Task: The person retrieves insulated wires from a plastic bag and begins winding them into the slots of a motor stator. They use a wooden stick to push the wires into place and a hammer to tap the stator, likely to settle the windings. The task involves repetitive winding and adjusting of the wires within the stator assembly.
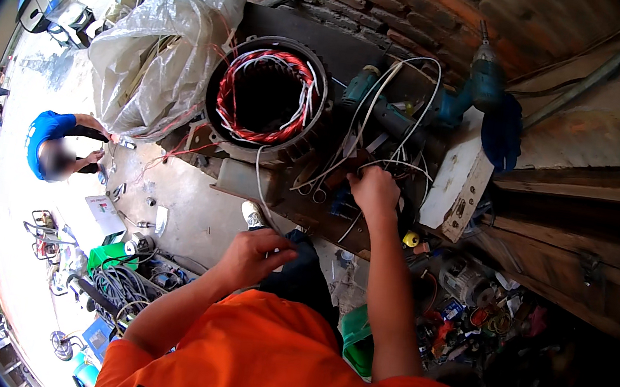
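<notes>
A brick wall (398, 1) runs along the far side, and against it stands the counter (285, 206), crowded with gear. Largest on it is a clear plastic sack (160, 56) at the far left; just right of that sits a motor stator (268, 98) on its side, its bore ringed with red and white windings, so the coils appear to be already laid in. White leads (396, 103) loop loosely from it to the right, not yet bundled or tied as far as can be seen, which suggests the wiring-up is what remains. A teal drill (464, 96) lies far right, beside a white block (458, 183). The right hand (374, 190) rests among the leads near the counter's front edge, fingers curled down on something I cannot make out. The left hand (253, 253) is nearer, over the knee, fingers pinched narrow; what they hold cannot be told. Another person (58, 145) crouches on the floor at left.
</notes>
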`<move>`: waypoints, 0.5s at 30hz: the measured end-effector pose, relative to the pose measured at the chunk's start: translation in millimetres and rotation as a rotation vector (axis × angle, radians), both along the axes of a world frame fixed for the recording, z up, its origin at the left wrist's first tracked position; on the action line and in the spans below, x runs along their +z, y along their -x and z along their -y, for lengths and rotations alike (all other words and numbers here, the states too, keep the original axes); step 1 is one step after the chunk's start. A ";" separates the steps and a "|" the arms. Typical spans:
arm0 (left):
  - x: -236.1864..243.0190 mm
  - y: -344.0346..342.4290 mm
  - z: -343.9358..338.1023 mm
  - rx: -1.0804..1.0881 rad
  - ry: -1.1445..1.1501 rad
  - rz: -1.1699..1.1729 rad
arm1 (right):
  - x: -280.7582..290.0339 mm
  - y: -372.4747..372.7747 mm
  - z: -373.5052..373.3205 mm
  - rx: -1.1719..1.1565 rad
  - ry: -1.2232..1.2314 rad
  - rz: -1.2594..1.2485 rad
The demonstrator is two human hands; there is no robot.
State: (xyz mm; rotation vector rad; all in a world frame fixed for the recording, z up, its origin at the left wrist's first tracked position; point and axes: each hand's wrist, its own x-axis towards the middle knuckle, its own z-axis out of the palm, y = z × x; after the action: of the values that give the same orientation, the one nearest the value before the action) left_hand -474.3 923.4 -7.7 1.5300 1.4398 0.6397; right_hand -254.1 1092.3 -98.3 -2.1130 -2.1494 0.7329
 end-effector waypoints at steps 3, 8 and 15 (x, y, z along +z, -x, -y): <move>1.0 -22.2 -10.5 0.049 0.117 0.149 | 4.6 1.4 -0.2 0.001 -0.011 0.040; 11.0 -8.5 -15.7 0.050 0.128 0.126 | 72.0 -11.8 37.3 -0.207 -0.251 -0.403; 41.5 37.9 -26.7 0.190 0.427 0.281 | 141.7 -9.8 82.8 -0.542 -0.262 -1.245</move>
State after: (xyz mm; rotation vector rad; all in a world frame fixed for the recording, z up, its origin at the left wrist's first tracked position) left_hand -512.2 950.1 33.8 0.9416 1.4031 0.5862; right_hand -244.2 1009.5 43.4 -1.3222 -0.8995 1.1440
